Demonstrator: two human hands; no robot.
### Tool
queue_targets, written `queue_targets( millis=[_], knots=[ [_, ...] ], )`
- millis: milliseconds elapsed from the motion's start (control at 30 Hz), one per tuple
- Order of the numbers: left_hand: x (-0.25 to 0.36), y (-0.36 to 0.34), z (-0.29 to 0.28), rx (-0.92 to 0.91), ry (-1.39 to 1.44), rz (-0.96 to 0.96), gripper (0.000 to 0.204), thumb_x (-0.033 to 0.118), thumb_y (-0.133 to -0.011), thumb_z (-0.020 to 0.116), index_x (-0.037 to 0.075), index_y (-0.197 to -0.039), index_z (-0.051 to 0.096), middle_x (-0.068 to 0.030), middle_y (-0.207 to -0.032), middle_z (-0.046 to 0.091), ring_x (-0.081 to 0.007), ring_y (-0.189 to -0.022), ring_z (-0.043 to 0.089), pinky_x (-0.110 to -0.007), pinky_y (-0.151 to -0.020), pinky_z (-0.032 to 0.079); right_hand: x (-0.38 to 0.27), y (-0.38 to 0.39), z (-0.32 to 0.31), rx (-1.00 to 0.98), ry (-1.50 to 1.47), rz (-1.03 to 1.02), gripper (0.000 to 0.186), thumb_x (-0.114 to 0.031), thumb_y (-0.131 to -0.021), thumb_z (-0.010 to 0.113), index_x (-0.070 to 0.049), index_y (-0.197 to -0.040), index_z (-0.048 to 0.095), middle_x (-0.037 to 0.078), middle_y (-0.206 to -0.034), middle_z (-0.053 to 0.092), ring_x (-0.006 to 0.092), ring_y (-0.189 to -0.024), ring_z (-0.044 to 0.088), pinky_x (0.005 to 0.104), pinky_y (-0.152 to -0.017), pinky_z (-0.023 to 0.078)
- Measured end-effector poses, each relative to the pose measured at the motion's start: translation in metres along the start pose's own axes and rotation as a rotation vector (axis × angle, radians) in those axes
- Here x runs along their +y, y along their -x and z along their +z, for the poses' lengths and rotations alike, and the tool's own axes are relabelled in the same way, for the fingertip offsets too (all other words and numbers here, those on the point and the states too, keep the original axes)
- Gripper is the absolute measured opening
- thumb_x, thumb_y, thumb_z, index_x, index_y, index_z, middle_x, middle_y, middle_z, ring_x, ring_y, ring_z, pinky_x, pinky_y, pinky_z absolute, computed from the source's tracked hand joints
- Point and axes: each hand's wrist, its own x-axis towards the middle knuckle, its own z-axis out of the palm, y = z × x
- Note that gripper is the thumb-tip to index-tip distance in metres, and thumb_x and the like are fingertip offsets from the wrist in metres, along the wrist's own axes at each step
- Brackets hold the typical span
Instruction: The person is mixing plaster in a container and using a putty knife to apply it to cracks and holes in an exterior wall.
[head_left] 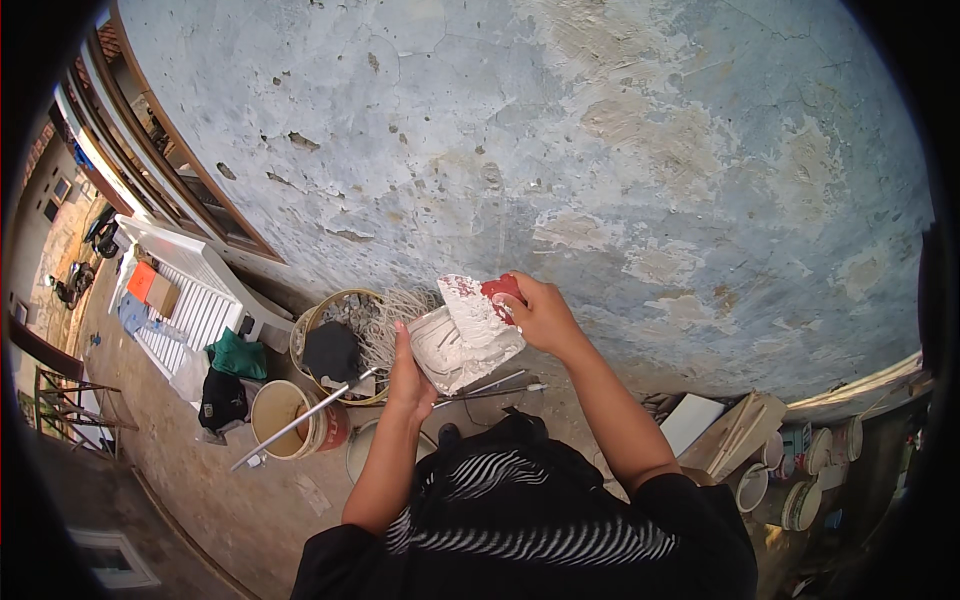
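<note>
My left hand (405, 375) is wrapped round the side of a shallow tray (459, 357) smeared with white putty, its thumb along the near left edge. My right hand (542, 314) grips the red handle of a putty knife (503, 292). The knife's wide blade is coated in white putty and lies over the tray's far edge, against the putty in it. Beyond both hands rises a pale blue wall (420, 170) with chipped paint and beige patches.
At left stands a white slatted bench (187, 307) with bags and boxes. Nearer are a round container of rope-like strands (400, 318), a pale bucket (276, 412) and a metal pole (303, 420). Boards (735, 435) and several paint buckets (801, 506) sit at lower right.
</note>
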Motion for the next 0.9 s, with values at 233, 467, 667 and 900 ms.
queue_targets(
  millis=[233,467,667,900],
  knots=[
    [0.002,-0.001,0.0,-0.024,-0.035,-0.031,0.08,0.064,-0.101,0.028,-0.002,-0.145,0.038,-0.0199,-0.143,0.049,-0.0309,-0.129,0.052,-0.043,-0.108,0.042,-0.023,-0.002,-0.007,-0.046,0.129,-0.037,0.029,-0.019,-0.092,0.066,0.0,-0.114,0.061,0.021,-0.084,0.068,0.0336,-0.068,0.064,0.0386,-0.063,0.048],
    [-0.001,-0.001,0.0,-0.073,-0.021,-0.044,0.08,0.064,-0.1,0.026,-0.001,-0.145,0.038,-0.0187,-0.143,0.049,-0.0307,-0.13,0.052,-0.042,-0.108,0.043,-0.028,-0.001,0.0,-0.037,0.213,-0.145,0.03,-0.02,-0.092,0.065,-0.001,-0.115,0.061,0.022,-0.087,0.068,0.0413,-0.077,0.065,0.0433,-0.066,0.049],
    [-0.001,0.004,0.001,-0.043,0.012,0.014,0.082,0.066,-0.1,0.022,0.0,-0.146,0.037,-0.018,-0.144,0.049,-0.0308,-0.131,0.05,-0.043,-0.108,0.043,-0.039,-0.002,0.002,-0.086,0.211,-0.147,0.029,-0.019,-0.092,0.064,-0.002,-0.114,0.061,0.022,-0.086,0.067,0.0428,-0.079,0.063,0.0448,-0.066,0.048],
    [-0.002,0.004,0.001,-0.014,0.001,-0.01,0.082,0.067,-0.1,0.021,0.001,-0.146,0.037,-0.0177,-0.144,0.048,-0.0313,-0.131,0.051,-0.044,-0.109,0.042,-0.029,0.001,0.012,-0.036,0.171,-0.132,0.026,-0.019,-0.092,0.064,-0.002,-0.111,0.06,0.022,-0.086,0.067,0.0435,-0.079,0.063,0.045,-0.067,0.048]
  ],
)
